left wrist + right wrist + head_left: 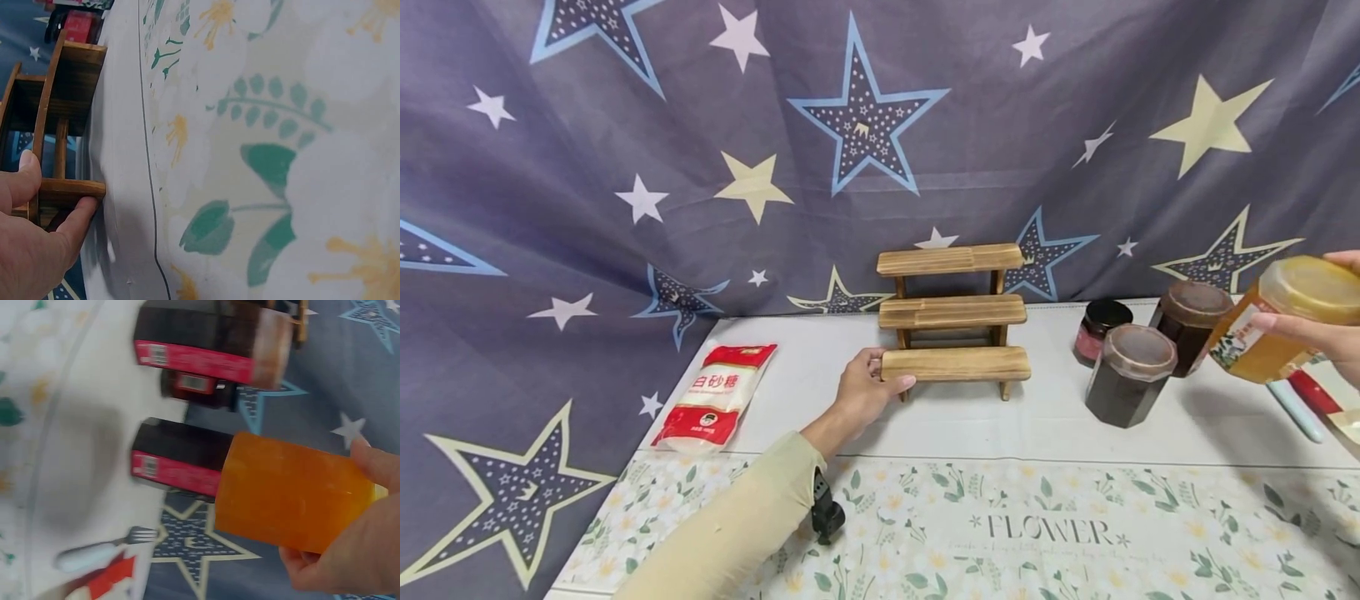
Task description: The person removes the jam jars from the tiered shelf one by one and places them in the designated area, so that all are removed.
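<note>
My left hand grips the left end of the lowest step of a three-tier wooden stand, thumb on top and finger beneath in the left wrist view. At the far right, my right hand holds a plastic jar of amber honey with a yellow lid, tilted and raised above the table. Beside it stand two dark faceted jars, a front one and a rear one partly behind the honey jar. A small black-lidded jar with pink on its side stands to their left.
A red and white bag of white sugar lies at the left of the table. Under the right hand are a fork with a pale blue handle and a red item. A star-patterned curtain hangs directly behind the stand.
</note>
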### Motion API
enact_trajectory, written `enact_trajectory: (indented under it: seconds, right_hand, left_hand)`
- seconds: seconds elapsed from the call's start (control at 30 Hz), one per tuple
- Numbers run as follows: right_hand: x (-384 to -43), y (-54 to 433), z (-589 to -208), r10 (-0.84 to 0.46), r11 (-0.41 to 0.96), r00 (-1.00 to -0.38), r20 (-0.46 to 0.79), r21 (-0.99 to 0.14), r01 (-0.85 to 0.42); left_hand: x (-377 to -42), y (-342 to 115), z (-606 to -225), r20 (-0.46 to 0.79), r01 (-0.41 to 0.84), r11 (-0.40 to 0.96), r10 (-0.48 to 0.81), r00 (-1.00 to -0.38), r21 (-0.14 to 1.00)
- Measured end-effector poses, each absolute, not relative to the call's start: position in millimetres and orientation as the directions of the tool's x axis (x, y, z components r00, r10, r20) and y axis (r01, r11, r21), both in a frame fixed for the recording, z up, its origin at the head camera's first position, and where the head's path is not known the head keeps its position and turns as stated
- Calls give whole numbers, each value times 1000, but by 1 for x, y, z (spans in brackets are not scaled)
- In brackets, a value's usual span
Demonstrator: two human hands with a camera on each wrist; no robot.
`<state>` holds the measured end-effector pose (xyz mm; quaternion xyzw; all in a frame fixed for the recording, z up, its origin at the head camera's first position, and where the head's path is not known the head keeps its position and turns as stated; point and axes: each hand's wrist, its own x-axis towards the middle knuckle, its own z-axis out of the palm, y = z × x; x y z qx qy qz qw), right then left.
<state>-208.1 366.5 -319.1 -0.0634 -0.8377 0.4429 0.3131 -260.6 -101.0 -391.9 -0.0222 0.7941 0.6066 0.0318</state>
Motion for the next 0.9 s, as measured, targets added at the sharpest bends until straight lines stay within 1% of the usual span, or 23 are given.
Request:
enact_trajectory:
  seconds: [0.1,0.2,0.3,0.43,0.53,0.7,0.9]
  right_hand:
    - [-212,374,-339,403,537,-804,438,-824,-180]
    - [-214,379,-359,428,543,-794,431,-825,-155]
    - [-208,375,-367,401,565,-825,398,-816,-118]
    - [-199,364,-366,335,557,-873,354,-822,-120]
    - [-195,359,-366,308,565,-887,344,-817,-121]
    - [-194,357,-371,302,583,-893,332,-806,-102]
    - [-195,356,-376,314,638,-902,297,-770,-31]
  left_hand:
    - [-260,-101,-391,-73,-68,269,6,-997,961]
    - [-260,-101,-391,-71,-66,277,8,-997,959]
    - [-259,-100,-391,-71,-66,281,6,-997,957]
    - [-259,-100,-391,-76,-72,272,3,-997,960]
    - [-259,-101,-390,-77,-74,268,1,-997,960]
    - [-259,-101,-390,-79,-74,243,9,-997,967]
    - [-259,-101,-390,-93,-87,230,11,-996,969]
